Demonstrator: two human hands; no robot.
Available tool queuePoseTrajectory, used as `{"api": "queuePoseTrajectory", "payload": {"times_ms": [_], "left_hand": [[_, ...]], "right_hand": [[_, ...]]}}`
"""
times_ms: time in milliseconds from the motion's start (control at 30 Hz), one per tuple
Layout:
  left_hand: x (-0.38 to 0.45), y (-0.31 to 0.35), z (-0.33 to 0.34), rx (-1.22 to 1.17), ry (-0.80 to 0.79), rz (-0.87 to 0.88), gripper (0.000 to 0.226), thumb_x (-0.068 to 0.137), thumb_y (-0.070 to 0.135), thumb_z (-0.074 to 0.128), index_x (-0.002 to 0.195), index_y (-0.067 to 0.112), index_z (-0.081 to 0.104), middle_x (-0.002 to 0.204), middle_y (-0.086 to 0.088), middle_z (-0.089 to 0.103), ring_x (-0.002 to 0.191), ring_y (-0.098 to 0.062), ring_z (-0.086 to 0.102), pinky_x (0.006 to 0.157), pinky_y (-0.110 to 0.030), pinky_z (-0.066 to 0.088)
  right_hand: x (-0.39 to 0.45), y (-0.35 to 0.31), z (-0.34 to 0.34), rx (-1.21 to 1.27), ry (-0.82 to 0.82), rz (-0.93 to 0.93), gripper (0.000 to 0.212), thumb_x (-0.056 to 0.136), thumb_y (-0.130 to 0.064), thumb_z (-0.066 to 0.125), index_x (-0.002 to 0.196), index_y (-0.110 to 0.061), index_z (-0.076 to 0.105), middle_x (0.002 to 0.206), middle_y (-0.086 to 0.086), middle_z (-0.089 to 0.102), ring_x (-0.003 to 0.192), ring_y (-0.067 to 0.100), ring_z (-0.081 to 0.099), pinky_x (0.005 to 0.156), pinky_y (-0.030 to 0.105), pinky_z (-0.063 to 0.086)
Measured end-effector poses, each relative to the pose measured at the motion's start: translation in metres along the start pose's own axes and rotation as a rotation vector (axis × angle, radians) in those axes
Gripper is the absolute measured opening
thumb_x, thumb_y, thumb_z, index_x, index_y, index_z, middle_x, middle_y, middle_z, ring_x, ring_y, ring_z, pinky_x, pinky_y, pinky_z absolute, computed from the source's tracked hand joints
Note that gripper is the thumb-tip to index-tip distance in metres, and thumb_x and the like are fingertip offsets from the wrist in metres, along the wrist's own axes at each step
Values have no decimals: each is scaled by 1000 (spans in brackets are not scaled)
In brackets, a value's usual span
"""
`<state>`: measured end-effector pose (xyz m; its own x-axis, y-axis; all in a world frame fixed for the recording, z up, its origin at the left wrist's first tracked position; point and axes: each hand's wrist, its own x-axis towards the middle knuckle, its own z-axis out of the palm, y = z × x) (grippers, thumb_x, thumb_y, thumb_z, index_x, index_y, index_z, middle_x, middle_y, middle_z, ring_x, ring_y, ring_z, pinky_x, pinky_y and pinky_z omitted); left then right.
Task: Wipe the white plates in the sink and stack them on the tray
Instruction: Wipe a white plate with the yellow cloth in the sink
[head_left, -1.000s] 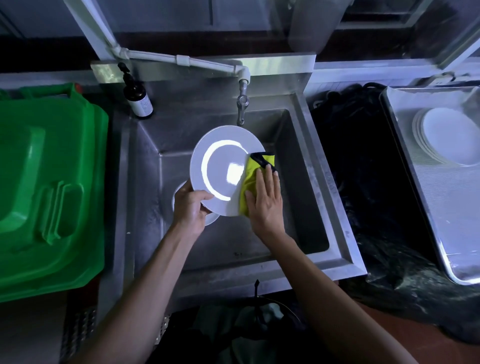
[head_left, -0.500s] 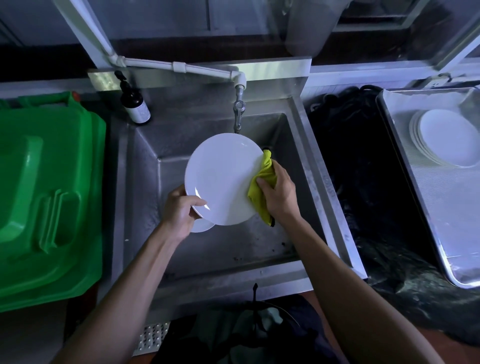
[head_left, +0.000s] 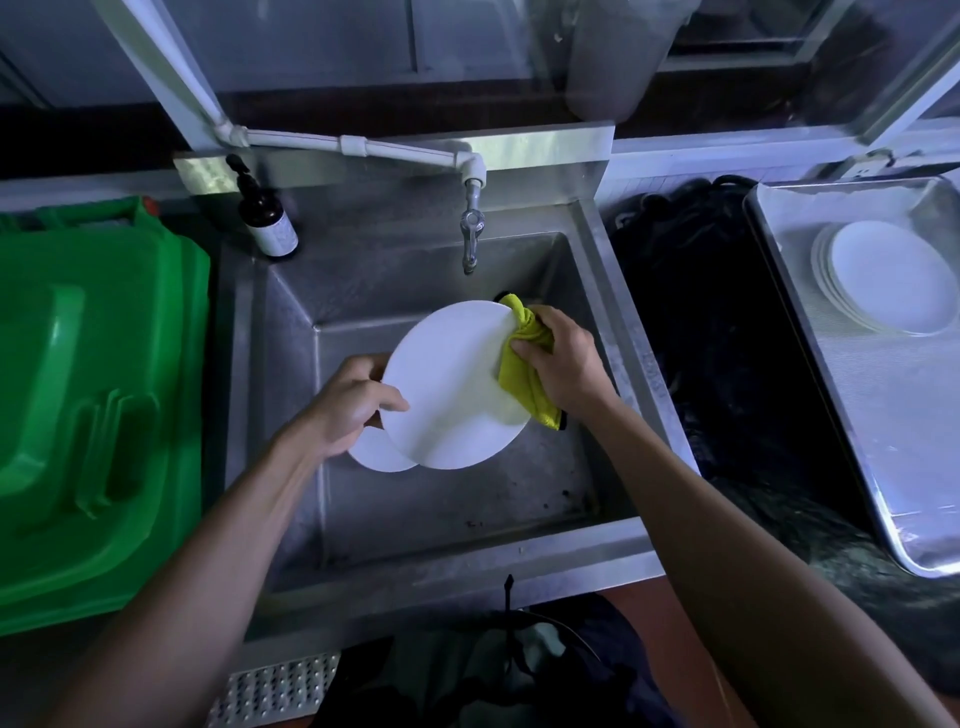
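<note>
Plate (head_left: 447, 384), white and tilted, is held over the steel sink (head_left: 613, 291) just below the tap (head_left: 470, 236). Left hand (head_left: 348, 405) pinches its left rim, fingers closed on the edge. Right hand (head_left: 563, 358) grips a bunched yellow cloth (head_left: 524, 379) pressed against the plate's right rim. Under the plate, a second white plate (head_left: 376, 454) peeks out in the sink. Well right of the sink, a stack of plates (head_left: 878, 278) lies on the metal tray (head_left: 883, 415).
</note>
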<state>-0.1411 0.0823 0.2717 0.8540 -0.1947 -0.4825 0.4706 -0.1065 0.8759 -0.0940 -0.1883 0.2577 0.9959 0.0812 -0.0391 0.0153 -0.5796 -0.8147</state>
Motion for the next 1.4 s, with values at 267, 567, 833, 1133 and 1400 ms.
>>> {"api": "queuePoseTrajectory", "payload": {"times_ms": [267, 567, 833, 1133, 1400], "left_hand": [[8, 14, 14, 200, 4, -8, 40, 57, 7, 58, 92, 17, 73, 86, -3, 71, 80, -20, 64, 65, -32, 50], [16, 16, 31, 448, 40, 92, 66, 73, -17, 55, 75, 45, 75, 71, 22, 69, 71, 2, 61, 62, -21, 46], [8, -6, 56, 283, 346, 218, 53, 82, 2, 63, 77, 53, 73, 76, 31, 70, 71, 13, 62, 58, -6, 42], [-13, -43, 82, -342, 457, -333, 17, 96, 22, 63, 109, 17, 72, 115, -9, 75, 98, -31, 74, 67, -43, 61], [8, 6, 132, -1108, 382, -229, 55, 98, 31, 35, 137, -6, 48, 122, -28, 68, 106, -48, 69, 74, -60, 60]], "right_hand": [[0, -16, -1, -169, -51, -174, 36, 87, -19, 68, 123, -20, 64, 116, -1, 64, 107, 23, 57, 90, 43, 49], [-10, -18, 7, -441, 41, -392, 27, 91, -28, 57, 116, -19, 62, 114, 1, 63, 105, 30, 56, 79, 45, 48], [-20, -7, 1, -413, 199, -353, 28, 93, -32, 54, 110, -12, 66, 105, 5, 64, 94, 31, 55, 73, 44, 44], [-14, 10, -20, -273, 289, -363, 24, 91, -19, 51, 104, -6, 67, 101, 10, 63, 90, 34, 55, 73, 49, 46], [-5, 28, -30, -167, 268, -437, 25, 90, -10, 52, 110, -7, 66, 106, 9, 62, 93, 31, 52, 76, 48, 44]]}}
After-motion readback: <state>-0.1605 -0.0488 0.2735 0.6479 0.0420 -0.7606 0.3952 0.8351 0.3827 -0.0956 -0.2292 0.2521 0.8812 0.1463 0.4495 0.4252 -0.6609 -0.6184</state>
